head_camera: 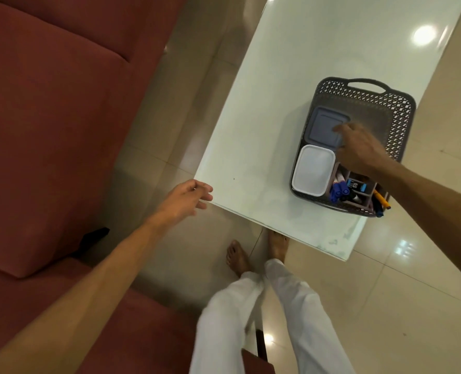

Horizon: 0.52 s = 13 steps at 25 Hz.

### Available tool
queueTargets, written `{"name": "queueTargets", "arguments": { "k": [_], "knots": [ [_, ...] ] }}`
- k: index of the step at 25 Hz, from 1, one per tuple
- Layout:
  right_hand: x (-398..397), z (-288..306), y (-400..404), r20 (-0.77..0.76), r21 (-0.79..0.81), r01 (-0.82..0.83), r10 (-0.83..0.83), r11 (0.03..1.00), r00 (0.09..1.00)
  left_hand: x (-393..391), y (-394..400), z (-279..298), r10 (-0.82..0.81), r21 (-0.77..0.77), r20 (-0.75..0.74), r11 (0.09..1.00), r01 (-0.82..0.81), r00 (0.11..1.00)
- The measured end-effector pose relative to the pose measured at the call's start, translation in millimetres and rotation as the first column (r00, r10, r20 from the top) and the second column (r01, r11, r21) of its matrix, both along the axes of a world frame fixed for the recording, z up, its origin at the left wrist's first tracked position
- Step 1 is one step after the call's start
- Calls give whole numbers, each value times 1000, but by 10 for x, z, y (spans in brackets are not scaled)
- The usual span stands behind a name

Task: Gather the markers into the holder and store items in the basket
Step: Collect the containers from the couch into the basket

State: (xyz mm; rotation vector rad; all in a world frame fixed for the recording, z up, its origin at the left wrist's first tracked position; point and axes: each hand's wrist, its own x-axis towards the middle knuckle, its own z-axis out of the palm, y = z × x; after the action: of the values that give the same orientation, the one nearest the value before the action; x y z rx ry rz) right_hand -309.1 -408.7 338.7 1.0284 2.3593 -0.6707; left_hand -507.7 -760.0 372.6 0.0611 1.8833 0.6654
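Observation:
A dark grey perforated basket stands on the white table. Inside it lie a grey lidded box, a white lidded box and a compartmented holder with blue markers and orange-capped markers. My right hand reaches into the basket, fingers spread over the grey box's right edge; I cannot see whether it touches. My left hand hovers at the table's near left corner, fingers loosely curled, holding nothing.
The white table runs away from me, with a glossy tiled floor around it. A red sofa fills the left side. My legs in white trousers and bare feet stand at the table's near edge.

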Motion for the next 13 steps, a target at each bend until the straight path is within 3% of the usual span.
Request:
{"name": "queueTargets", "arguments": {
  "k": [4,8,13],
  "knots": [
    [-550,114,-281,-101,-97,-52,42,994,994,-441,-26,68,-103,46,-97,993,108,990],
    [-1176,99,-674,-214,-163,-33,-3,986,977,-1024,-245,-112,-302,-27,-186,953,302,935],
    [-1968,94,-1128,-260,-207,5,-60,978,964,-1834,-592,-214,-264,-59,-171,964,258,949]
  ]
}}
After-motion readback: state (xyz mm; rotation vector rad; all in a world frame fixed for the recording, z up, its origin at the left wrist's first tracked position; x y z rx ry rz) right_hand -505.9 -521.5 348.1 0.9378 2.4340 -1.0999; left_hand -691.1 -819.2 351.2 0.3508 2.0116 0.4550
